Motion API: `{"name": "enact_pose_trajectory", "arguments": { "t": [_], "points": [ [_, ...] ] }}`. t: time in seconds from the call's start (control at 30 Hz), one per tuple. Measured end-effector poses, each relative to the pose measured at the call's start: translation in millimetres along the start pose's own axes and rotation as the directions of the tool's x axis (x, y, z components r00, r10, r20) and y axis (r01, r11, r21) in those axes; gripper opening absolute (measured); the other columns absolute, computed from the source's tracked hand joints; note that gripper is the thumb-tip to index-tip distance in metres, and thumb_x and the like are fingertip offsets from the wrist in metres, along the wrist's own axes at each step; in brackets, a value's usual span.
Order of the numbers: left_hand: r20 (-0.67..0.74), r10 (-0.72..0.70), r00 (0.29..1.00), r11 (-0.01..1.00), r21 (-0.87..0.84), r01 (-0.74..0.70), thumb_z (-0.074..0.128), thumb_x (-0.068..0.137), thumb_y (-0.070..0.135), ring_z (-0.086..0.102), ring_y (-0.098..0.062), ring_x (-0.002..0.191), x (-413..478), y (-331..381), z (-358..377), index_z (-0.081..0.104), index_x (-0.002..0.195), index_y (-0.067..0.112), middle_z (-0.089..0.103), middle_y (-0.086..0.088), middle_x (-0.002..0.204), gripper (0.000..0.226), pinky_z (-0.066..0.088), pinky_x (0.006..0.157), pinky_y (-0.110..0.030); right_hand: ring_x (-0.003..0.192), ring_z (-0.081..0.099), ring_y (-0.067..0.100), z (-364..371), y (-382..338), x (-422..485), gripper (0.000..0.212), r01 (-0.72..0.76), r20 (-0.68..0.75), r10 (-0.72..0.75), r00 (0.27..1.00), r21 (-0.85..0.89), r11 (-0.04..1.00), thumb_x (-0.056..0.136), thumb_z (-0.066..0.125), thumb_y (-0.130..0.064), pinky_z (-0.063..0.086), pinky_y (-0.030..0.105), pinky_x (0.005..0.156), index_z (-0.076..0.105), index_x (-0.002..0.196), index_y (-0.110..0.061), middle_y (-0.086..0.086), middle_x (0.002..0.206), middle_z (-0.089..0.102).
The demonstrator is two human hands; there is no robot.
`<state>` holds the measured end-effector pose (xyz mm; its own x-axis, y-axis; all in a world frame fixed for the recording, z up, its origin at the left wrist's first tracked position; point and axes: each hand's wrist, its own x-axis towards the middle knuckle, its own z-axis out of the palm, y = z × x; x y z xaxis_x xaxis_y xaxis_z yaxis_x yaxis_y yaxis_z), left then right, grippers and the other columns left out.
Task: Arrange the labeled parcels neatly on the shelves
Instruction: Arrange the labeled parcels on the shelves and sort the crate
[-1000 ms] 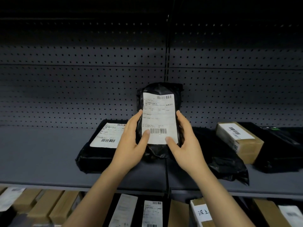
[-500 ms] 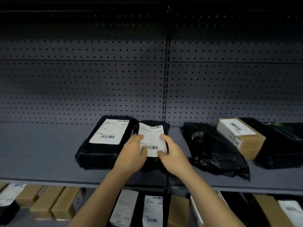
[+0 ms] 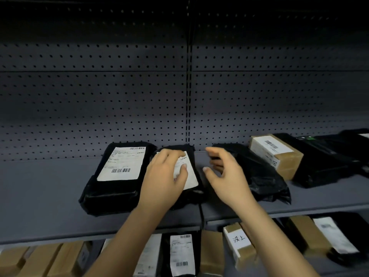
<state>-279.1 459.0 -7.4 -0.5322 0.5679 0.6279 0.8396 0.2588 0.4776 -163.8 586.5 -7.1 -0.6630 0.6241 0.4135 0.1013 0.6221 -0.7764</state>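
Observation:
A small black parcel (image 3: 190, 177) with a white label lies flat on the grey shelf (image 3: 40, 188), label up. My left hand (image 3: 163, 176) rests on its label with fingers spread. My right hand (image 3: 223, 170) hovers just to the right of it, fingers loosely curled, holding nothing. A larger black labeled parcel (image 3: 119, 172) lies directly left of the small one. To the right lies a crumpled black bag parcel (image 3: 263, 176), partly behind my right hand.
A brown box with a white label (image 3: 277, 154) and more black parcels (image 3: 329, 156) sit at the shelf's right. Bare shelf extends to the left. The lower shelf holds several boxes (image 3: 40, 260) and labeled parcels (image 3: 181, 254). A perforated back panel (image 3: 99, 106) stands behind.
The small black parcel came down from upright in both hands to flat on the shelf. My right hand has let go and moved right; my left hand still rests on it.

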Motion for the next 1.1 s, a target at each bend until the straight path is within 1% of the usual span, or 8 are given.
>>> {"name": "enact_pose_trajectory", "arguments": {
  "t": [0.07,0.17,0.3,0.43,0.5,0.77,0.97,1.1],
  "points": [
    [0.01,0.052,0.999,0.999,-0.014,-0.052,0.055,0.09,0.028,0.051,-0.013,0.105,5.4,6.4,-1.5,0.063,0.115,0.02,0.058,0.007,0.111,0.027,0.046,0.09,-0.033,0.11,0.055,0.006,-13.9,-2.7,-2.5,0.045,-0.01,-0.063,0.007,0.998,-0.033,0.999,0.089,0.067,-0.011,0.045,0.022,0.096,0.053,0.127,-0.031,-0.007,0.124,0.052],
    [0.023,0.138,0.99,0.99,-0.042,-0.137,0.059,0.091,0.026,0.047,-0.01,0.104,12.9,16.9,2.2,0.065,0.114,0.019,0.059,0.006,0.108,0.025,0.045,0.088,-0.031,0.106,0.057,0.008,-35.2,-3.4,-10.1,0.043,-0.047,-0.156,0.031,0.987,-0.095,0.994,0.087,0.069,-0.012,0.047,0.025,0.093,0.055,0.124,-0.03,-0.006,0.121,0.055],
    [0.083,0.229,0.97,0.968,-0.128,-0.218,0.052,0.092,0.031,0.048,-0.012,0.104,16.6,29.7,16.8,0.063,0.115,0.019,0.058,0.006,0.107,0.028,0.046,0.087,-0.034,0.102,0.058,0.009,-60.9,1.5,-27.5,0.04,-0.127,-0.27,0.078,0.96,-0.17,0.977,0.086,0.07,-0.012,0.05,0.027,0.09,0.057,0.12,-0.03,-0.006,0.118,0.057],
    [0.138,0.258,0.956,0.954,-0.193,-0.23,0.055,0.094,0.03,0.048,-0.012,0.107,9.3,39.5,34.5,0.061,0.118,0.022,0.056,0.01,0.111,0.026,0.046,0.09,-0.036,0.098,0.055,0.004,-82.8,12.2,-46.5,0.035,-0.211,-0.339,0.12,0.933,-0.246,0.946,0.087,0.07,-0.016,0.044,0.01,0.08,0.059,0.119,-0.025,-0.009,0.115,0.055],
    [0.144,0.263,0.954,0.951,-0.205,-0.232,0.057,0.094,0.03,0.047,-0.01,0.107,5.3,43.8,41.9,0.062,0.117,0.022,0.056,0.01,0.111,0.025,0.046,0.089,-0.036,0.098,0.053,0.003,-92.1,19.9,-51.9,0.033,-0.239,-0.338,0.131,0.932,-0.301,0.923,0.088,0.069,-0.02,0.039,0.008,0.076,0.059,0.119,-0.027,-0.008,0.116,0.054],
    [0.26,0.203,0.944,0.978,-0.108,-0.181,0.051,0.097,0.038,0.047,-0.015,0.119,4.3,63.2,73.5,0.055,0.131,0.022,0.056,0.007,0.127,0.038,0.042,0.098,-0.034,0.116,0.052,0.016,-112.4,64.4,-36.5,0.046,-0.35,-0.234,0.285,0.93,-0.32,0.88,0.089,0.067,-0.037,0.039,0.024,0.088,0.053,0.129,-0.019,-0.001,0.122,0.05],
    [0.376,0.062,0.925,0.997,0.011,-0.071,0.043,0.098,0.05,0.031,-0.015,0.14,2.6,87.1,103.8,0.034,0.149,0.031,0.034,0.006,0.154,0.055,0.033,0.11,-0.034,0.119,0.053,0.021,-119.6,97.4,-21.6,0.063,-0.282,-0.067,0.275,0.959,-0.329,0.901,0.084,0.071,-0.045,0.04,0.023,0.086,0.05,0.134,-0.013,0.008,0.129,0.055],
    [0.391,-0.049,0.919,0.997,0.08,0.019,0.045,0.1,0.041,0.03,-0.013,0.141,-4.5,98.3,117.0,0.035,0.148,0.029,0.03,0.004,0.156,0.051,0.029,0.108,-0.025,0.114,0.055,0.021,-125.9,111.0,-14.7,0.064,-0.221,-0.022,0.226,0.974,-0.306,0.926,0.08,0.074,-0.045,0.044,0.022,0.085,0.054,0.13,-0.011,0.006,0.122,0.059]
  ]
}}
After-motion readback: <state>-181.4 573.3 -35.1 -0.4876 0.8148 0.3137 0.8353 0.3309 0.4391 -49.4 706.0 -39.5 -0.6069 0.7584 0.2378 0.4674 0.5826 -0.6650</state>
